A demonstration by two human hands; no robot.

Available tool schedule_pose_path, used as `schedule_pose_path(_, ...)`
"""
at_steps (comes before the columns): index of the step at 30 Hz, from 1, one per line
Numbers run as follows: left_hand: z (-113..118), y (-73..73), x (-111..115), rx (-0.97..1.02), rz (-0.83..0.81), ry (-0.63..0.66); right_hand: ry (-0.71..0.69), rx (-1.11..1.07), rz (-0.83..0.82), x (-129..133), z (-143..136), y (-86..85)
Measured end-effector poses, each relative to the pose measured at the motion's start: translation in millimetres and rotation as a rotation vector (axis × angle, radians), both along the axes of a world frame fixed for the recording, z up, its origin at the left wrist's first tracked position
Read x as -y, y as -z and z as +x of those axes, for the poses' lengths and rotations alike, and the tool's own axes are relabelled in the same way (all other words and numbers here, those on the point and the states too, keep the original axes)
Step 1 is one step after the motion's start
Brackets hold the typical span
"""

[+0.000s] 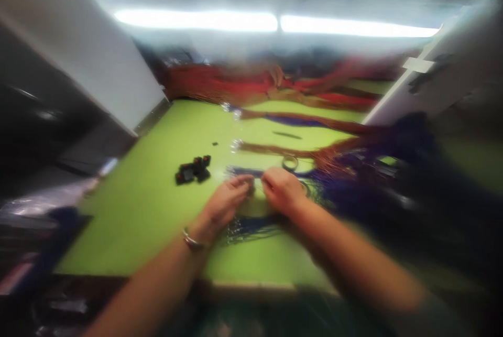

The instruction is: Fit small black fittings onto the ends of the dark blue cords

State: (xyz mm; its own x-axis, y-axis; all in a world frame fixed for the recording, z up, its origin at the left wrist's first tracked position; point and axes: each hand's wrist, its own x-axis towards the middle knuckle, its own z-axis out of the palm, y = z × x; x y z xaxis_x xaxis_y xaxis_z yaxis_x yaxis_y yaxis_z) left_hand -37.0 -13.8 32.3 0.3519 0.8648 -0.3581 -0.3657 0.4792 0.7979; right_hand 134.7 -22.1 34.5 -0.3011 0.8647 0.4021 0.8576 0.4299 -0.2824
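My left hand [230,198], with a bracelet at its wrist, is closed around a small dark piece at its fingertips, too blurred to name. Just to the right, my right hand [281,187] is pinched, and what it holds is too small to make out. A narrow gap separates the two hands. Blue wires [255,224] with shiny ends lie below them, and another blue bundle passes just behind. A tape roll [290,163] rests behind my right hand. Black connectors [192,170] with red parts sit in a group to the left.
The green table [129,211] carries brown wire bundles [283,151] behind my hands and red wires [228,81] at the back. A dark blue wire heap [365,206] lies right. Pale panels [118,59] flank the table. A thin dark tool [287,135] lies between bundles.
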Motion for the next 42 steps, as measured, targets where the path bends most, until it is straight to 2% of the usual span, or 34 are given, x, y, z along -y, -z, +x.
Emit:
schedule_pose_path(8, -0.1, -0.2, 1.0, 0.007, 0.014, 0.006, 0.013, -0.101, -0.074, 0.4, 0.2, -0.6)
schedule_pose_path(16, 1.4, 4.4, 3.2, -0.025, 0.118, 0.042, 0.076, -0.164, -0.358, -1.2, 0.7, -16.4)
schedule_pose_path(20, 0.4, 10.8, 3.4, -0.065, 0.194, 0.062, 0.055, -0.228, -0.470, -6.1, 2.8, -16.0)
schedule_pose_path(23, -0.2, 12.8, 3.3, -0.108, 0.225, 0.083, 0.032, -0.219, -0.426, -6.9, 3.5, -11.3)
schedule_pose_path(27, 0.0, 12.0, 2.9, -0.116, 0.229, 0.116, -0.050, -0.055, -0.248, -3.3, 2.2, -7.5)
schedule_pose_path(29, 0.5, 11.1, 2.6, -0.108, 0.223, 0.115, -0.070, 0.005, -0.209, -1.4, 0.8, -7.3)
schedule_pose_path(32, 1.3, 9.5, 2.1, -0.094, 0.214, 0.096, -0.052, 0.006, -0.198, 0.1, -1.6, -7.5)
schedule_pose_path(39, 0.6, 9.9, 1.3, -0.079, 0.166, 0.087, 0.004, -0.207, -0.264, -0.3, -1.7, -7.9)
schedule_pose_path(42, 0.5, 12.0, 1.6, -0.094, 0.204, 0.109, -0.002, -0.198, -0.264, -0.7, -1.0, -8.3)
